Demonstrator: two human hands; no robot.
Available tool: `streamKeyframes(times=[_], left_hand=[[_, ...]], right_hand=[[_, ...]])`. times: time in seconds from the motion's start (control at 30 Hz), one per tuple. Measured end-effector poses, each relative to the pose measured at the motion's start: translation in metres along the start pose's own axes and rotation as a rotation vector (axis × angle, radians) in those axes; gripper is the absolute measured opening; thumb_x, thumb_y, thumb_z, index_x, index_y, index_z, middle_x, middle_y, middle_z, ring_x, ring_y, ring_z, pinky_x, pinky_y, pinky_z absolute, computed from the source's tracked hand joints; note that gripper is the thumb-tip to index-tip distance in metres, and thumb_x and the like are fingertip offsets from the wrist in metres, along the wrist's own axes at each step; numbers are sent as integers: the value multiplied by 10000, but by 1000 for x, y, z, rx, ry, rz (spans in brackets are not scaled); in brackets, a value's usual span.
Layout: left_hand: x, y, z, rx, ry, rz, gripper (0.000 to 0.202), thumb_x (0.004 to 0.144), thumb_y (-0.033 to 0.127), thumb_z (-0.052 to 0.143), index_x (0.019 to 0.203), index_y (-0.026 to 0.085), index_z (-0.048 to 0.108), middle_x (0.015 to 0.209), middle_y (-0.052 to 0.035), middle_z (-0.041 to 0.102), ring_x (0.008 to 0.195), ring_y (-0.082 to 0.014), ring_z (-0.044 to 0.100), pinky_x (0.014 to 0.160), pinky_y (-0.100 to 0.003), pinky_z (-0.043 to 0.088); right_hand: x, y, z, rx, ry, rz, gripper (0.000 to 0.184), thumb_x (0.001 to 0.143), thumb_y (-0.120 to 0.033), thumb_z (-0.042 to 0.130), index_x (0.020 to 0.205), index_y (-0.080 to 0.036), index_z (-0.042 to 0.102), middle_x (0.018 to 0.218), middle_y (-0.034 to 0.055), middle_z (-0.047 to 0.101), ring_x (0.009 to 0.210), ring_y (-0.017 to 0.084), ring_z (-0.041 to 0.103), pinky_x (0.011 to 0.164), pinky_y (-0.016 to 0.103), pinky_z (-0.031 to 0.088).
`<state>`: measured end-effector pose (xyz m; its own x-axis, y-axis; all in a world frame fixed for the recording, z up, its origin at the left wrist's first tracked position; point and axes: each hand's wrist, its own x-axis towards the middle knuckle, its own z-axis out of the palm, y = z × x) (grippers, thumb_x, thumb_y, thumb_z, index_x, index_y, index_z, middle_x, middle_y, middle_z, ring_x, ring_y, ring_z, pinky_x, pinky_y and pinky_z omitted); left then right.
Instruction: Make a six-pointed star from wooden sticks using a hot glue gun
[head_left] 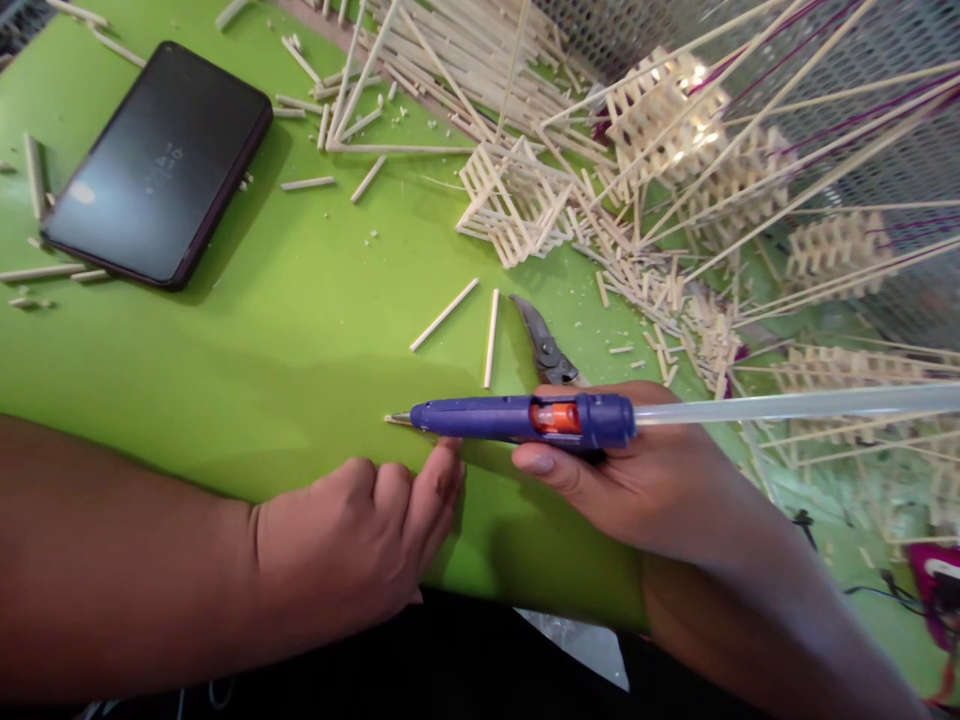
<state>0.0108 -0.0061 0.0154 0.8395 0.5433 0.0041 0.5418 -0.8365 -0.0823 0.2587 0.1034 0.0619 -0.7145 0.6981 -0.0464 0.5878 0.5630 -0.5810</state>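
On the far left I see a black smartphone [154, 165] lying on the green desk [225, 350], with some short wooden sticks [41, 272] scattered beside it. Below it, the left hand [352, 530] is closed in a loose fist at the desk edge. It holds nothing that I can see, and its fingers [442, 480] are just under the metal nozzle [397, 419]. Above the nozzle lie two cut sticks [444, 314], well apart from the hand. The right hand [600, 480] is closed firmly around the blue hot glue gun [517, 420], which lies nearly level over the desk edge, pointing left, with a clear glue stick [795, 405] running out to the right. Just behind the gun are the pruning shears [544, 345]. Farther up stands a stick lattice [514, 205], and more lattices lean against a wire mesh [892, 170]. In my judgement, a good handling keeps the gun steady and the hot nozzle a little away from the left fingers.
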Motion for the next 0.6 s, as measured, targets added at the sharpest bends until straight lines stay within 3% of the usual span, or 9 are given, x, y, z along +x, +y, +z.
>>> streamKeyframes(times=[0.27, 0.43, 0.6], left_hand=[[-1, 1, 1, 6, 6, 2, 684, 1194, 580, 439, 1647, 101, 621, 1645, -256, 660, 829, -208, 660, 594, -374, 429], [-1, 0, 2, 6, 15, 6, 689, 1197, 564, 427, 1648, 76, 610, 1647, -264, 655, 822, -204, 670, 596, -371, 438], [-1, 0, 2, 6, 15, 2, 650, 1211, 493, 384, 1654, 70, 602, 1643, -250, 663, 823, -202, 671, 596, -364, 446]], right_hand=[[4, -3, -1, -21, -12, -47, 388, 1114, -385, 694, 747, -266, 656, 666, -19, 698, 527, 172, 614, 519, 345, 453], [4, -2, -1, -38, -9, -75, 414, 1130, -393, 678, 743, -257, 623, 652, -36, 667, 480, 142, 538, 497, 331, 421], [4, 0, -1, -32, 9, -106, 374, 1118, -376, 703, 768, -256, 647, 668, -39, 681, 495, 145, 565, 507, 327, 427]])
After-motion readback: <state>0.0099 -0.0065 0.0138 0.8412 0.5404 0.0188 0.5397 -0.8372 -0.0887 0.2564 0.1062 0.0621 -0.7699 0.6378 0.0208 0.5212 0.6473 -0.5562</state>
